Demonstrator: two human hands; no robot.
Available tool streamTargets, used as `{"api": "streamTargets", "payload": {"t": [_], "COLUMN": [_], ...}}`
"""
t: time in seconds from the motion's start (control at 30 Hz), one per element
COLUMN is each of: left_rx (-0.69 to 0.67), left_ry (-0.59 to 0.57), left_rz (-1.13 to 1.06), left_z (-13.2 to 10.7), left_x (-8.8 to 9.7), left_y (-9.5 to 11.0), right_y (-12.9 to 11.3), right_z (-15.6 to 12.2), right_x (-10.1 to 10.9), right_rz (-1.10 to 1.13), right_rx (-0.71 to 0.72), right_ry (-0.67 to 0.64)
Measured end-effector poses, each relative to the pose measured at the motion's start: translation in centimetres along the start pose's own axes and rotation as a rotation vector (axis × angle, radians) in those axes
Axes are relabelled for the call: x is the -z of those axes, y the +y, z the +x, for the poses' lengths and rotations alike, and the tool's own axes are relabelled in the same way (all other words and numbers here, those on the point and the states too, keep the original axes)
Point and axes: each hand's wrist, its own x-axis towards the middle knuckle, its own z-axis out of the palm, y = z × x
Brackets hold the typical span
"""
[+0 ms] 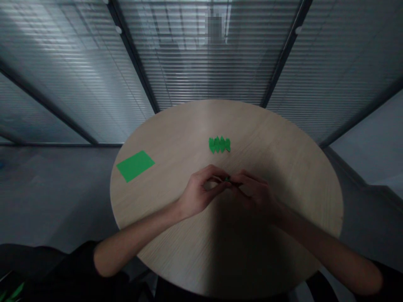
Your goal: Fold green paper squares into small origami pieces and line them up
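My left hand [201,191] and my right hand [255,193] meet above the middle of a round wooden tabletop [252,126]. Their fingertips pinch a small folded piece of green paper [227,179] from both sides, and the fingers hide most of it. Farther away, just beyond my hands, a pleated strip of green paper [219,144] with pointed folds lies on the wood. A flat rectangular sheet of green paper [135,166] lies apart from both hands, near the table's left edge.
Dark sleeves cover my arms, which cross the table's near edge. Beyond the round table stands a glass partition [204,63] with slatted blinds and dark frames. A grey floor surrounds the table. Something green [12,291] shows in the bottom left corner.
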Motion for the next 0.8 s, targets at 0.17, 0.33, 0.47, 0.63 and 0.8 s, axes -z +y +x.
{"api": "streamTargets", "payload": {"t": [0.17, 0.33, 0.47, 0.63, 0.8], "left_rx": [0.046, 0.144, 0.25, 0.309, 0.334], "left_ry": [0.025, 0.052, 0.052, 0.062, 0.09], "left_rz": [-0.119, -0.189, -0.302, -0.376, -0.349], "left_z": [-0.1, 0.1, 0.5, 0.7, 0.9], "left_x": [-0.1, 0.0, 0.2, 0.3, 0.4], "left_y": [0.1, 0.3, 0.1, -0.2, -0.4], "right_y": [0.0, -0.2, -0.2, -0.1, -0.3], "right_z": [-0.2, 0.0, 0.2, 0.3, 0.4], "right_x": [-0.1, 0.1, 0.3, 0.5, 0.1], "right_rz": [-0.039, -0.077, -0.08, -0.057, 0.068], "right_rx": [0.037, -0.015, -0.12, -0.175, -0.25], "right_ry": [0.037, 0.112, 0.128, 0.003, -0.031]}}
